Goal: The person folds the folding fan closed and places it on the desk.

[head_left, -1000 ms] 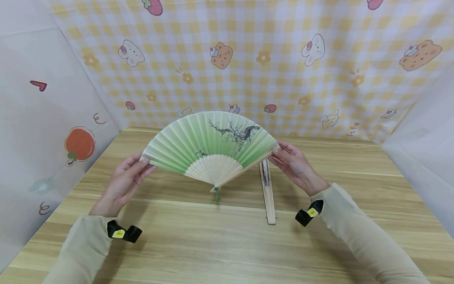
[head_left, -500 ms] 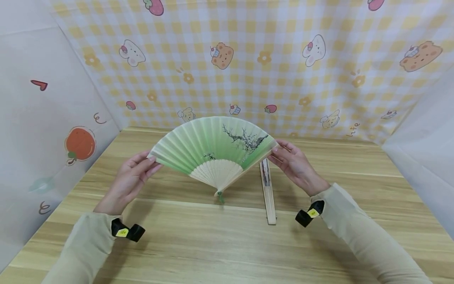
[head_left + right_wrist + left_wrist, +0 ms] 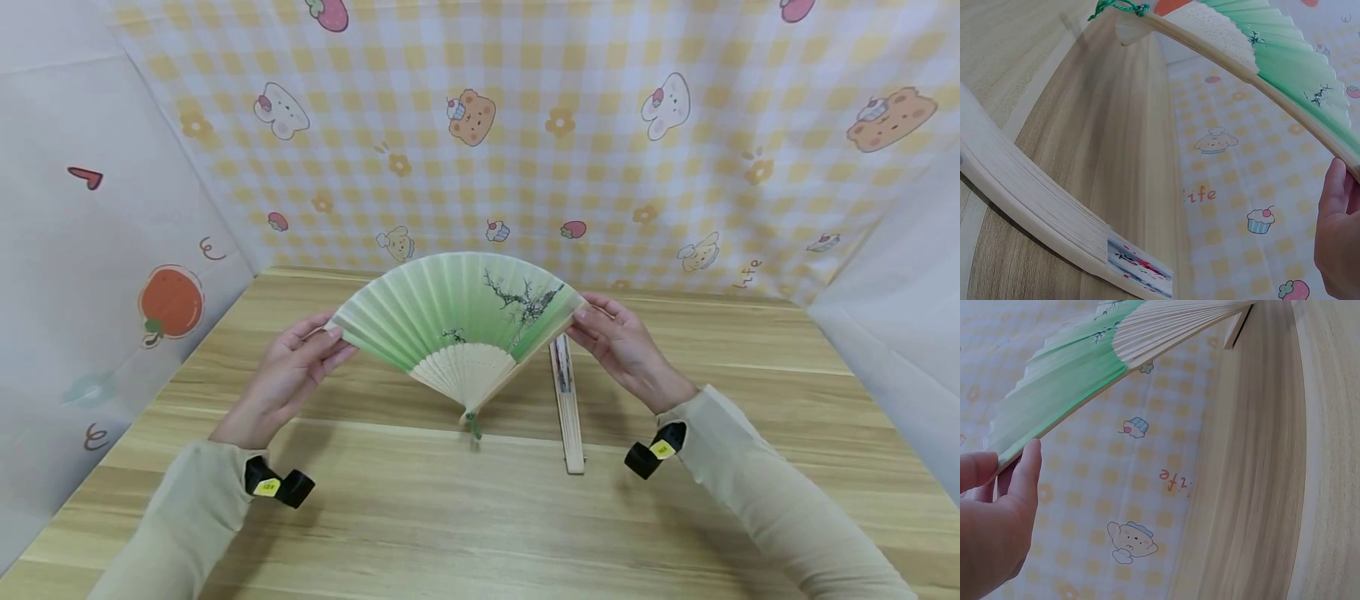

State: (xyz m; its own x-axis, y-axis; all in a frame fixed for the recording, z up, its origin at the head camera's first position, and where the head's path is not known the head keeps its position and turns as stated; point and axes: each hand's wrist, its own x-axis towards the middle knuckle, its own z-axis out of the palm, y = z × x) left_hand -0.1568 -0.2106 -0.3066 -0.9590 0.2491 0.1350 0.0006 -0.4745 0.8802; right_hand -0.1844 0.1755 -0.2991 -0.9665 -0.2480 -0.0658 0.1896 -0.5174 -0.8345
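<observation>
A green folding fan [image 3: 450,308] with a dark blossom-branch print is spread in a wide arc above the table. Its pale ribs meet at the bottom, where a green cord tassel [image 3: 473,425] hangs. My left hand [image 3: 288,367] pinches the upper end of its left guard stick between thumb and fingers, as the left wrist view shows too. The opposite guard's upper end is in my right hand [image 3: 622,350], thumb in front and fingers behind. A second folding fan [image 3: 567,408], folded up, lies on the table just left of my right hand; its upper end is hidden.
The wood-grain table [image 3: 480,517] runs back to a yellow checked cloth [image 3: 558,167] with cartoon prints. White printed cloth [image 3: 90,275] stands at the left side, and plain white cloth [image 3: 900,275] at the right.
My left hand has moved right and slightly up toward the right hand. The green fan's arc has narrowed and its pivot has dropped a little rightward. My right hand has stayed nearly still.
</observation>
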